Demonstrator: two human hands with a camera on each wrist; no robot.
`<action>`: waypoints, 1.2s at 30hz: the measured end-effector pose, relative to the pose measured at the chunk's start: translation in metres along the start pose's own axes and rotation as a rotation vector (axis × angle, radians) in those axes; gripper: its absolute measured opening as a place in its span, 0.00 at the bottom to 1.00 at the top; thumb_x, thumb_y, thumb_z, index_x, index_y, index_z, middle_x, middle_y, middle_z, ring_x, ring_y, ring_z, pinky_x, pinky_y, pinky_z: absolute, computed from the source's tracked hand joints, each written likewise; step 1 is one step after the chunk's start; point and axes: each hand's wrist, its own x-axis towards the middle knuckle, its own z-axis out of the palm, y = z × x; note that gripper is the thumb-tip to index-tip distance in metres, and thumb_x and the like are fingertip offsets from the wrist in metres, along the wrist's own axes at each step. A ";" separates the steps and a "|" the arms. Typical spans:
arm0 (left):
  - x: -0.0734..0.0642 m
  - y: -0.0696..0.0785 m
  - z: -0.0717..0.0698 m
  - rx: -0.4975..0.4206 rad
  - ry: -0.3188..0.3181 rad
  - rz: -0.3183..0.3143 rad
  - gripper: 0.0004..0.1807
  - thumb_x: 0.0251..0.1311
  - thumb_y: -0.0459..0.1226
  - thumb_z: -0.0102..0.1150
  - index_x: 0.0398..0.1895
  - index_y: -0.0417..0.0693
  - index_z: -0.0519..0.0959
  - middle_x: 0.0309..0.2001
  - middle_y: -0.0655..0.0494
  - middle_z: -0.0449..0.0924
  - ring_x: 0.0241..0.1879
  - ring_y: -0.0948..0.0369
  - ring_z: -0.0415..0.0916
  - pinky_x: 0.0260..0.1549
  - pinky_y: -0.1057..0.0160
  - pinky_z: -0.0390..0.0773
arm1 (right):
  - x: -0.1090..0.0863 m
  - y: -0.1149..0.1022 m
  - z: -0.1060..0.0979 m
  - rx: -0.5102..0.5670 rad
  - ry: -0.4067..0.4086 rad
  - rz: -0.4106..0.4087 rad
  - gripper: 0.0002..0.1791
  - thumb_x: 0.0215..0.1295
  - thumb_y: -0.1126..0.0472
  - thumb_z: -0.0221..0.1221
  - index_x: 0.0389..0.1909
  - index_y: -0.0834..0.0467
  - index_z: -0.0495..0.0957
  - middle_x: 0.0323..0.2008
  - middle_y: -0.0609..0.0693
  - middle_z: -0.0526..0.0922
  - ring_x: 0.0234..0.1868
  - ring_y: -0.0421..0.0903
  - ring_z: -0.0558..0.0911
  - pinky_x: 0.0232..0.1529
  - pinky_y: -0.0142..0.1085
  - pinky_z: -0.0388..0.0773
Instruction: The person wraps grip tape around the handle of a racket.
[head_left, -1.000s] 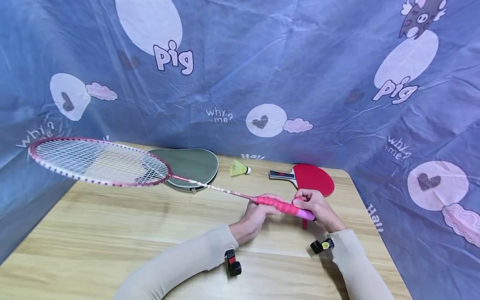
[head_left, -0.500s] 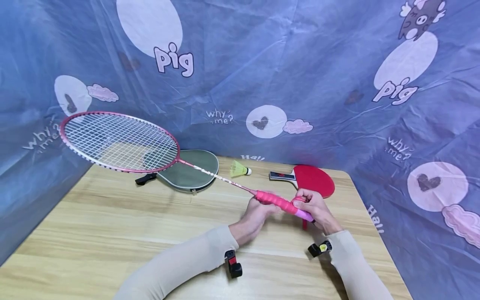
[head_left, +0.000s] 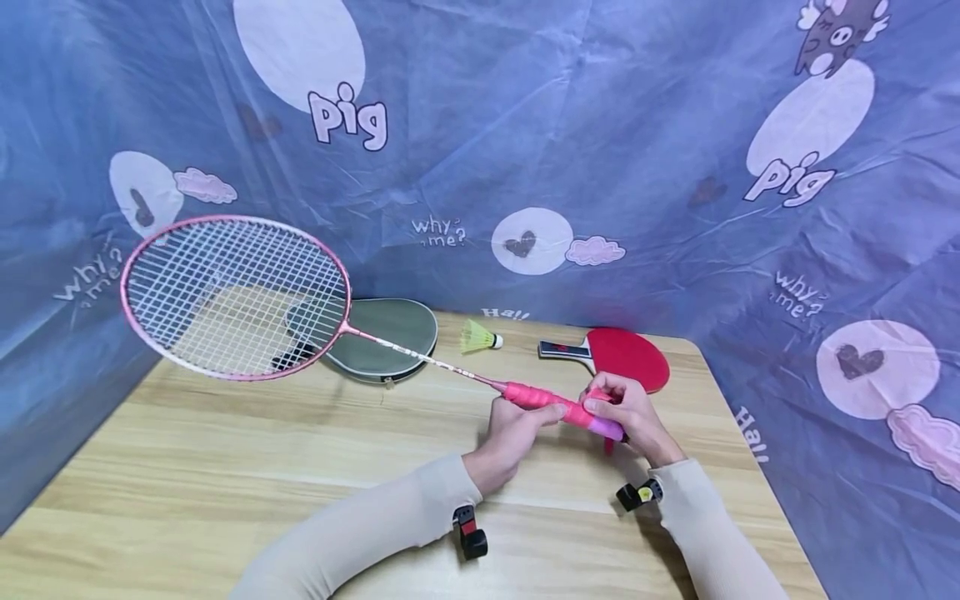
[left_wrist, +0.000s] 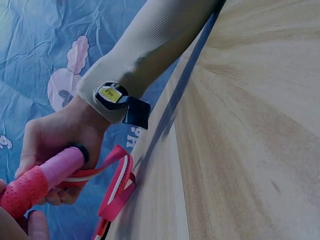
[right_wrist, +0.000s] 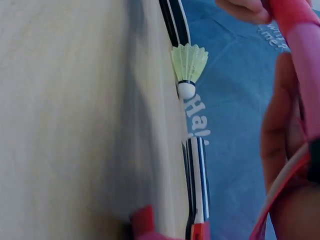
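A pink-and-white badminton racket (head_left: 408, 350) is held above the table, its strung head up to the left. My left hand (head_left: 508, 437) grips the handle where red perforated grip tape (head_left: 528, 395) is wound, thumb along it. At the butt end, my right hand (head_left: 630, 418) pinches the tape between thumb and curled fingers. A smooth pink-purple stretch of handle (left_wrist: 62, 166) shows beyond the windings, ending in a dark cap. Below the right hand, a loose length of tape (left_wrist: 111, 206) with a white stripe hangs in a bend down by the tabletop.
On the wooden table (head_left: 360, 492), a green racket cover (head_left: 390, 333) lies at the back, partly behind the racket head. Right of it are a yellow shuttlecock (head_left: 476, 337) and a red table tennis bat (head_left: 628, 358). Blue printed cloth (head_left: 465, 150) hangs behind the table.
The racket head has risen and shifted right, then turned so that its strings face the camera more. Both hands stay on the handle, the left thumb now lying along the wound tape.
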 end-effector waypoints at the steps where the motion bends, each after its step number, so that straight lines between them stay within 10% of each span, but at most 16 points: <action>1: 0.000 0.000 0.000 -0.007 -0.007 0.006 0.11 0.47 0.40 0.77 0.34 0.50 0.88 0.34 0.58 0.89 0.38 0.64 0.80 0.48 0.63 0.74 | 0.000 0.000 -0.001 0.000 -0.021 0.000 0.05 0.64 0.70 0.59 0.32 0.57 0.77 0.30 0.42 0.87 0.31 0.36 0.81 0.28 0.30 0.77; 15: 0.005 -0.001 -0.001 -0.101 -0.181 -0.045 0.23 0.35 0.22 0.64 0.42 0.39 0.84 0.34 0.60 0.87 0.32 0.62 0.77 0.41 0.65 0.75 | -0.004 0.008 -0.018 -0.034 -0.194 0.061 0.05 0.64 0.70 0.59 0.33 0.70 0.74 0.32 0.44 0.88 0.32 0.37 0.83 0.31 0.31 0.80; 24: 0.011 -0.004 -0.006 -0.238 -0.321 -0.108 0.28 0.38 0.16 0.57 0.50 0.30 0.81 0.43 0.55 0.86 0.41 0.62 0.81 0.47 0.63 0.81 | -0.005 0.016 -0.023 0.159 -0.337 0.094 0.07 0.67 0.74 0.51 0.32 0.61 0.73 0.29 0.42 0.88 0.27 0.35 0.83 0.26 0.27 0.80; 36: 0.008 -0.004 -0.003 -0.185 -0.224 -0.047 0.23 0.48 0.27 0.72 0.51 0.45 0.85 0.51 0.50 0.88 0.43 0.61 0.85 0.52 0.64 0.79 | 0.000 0.008 -0.017 0.238 -0.198 0.043 0.15 0.67 0.77 0.52 0.30 0.54 0.74 0.36 0.45 0.90 0.37 0.36 0.86 0.32 0.24 0.82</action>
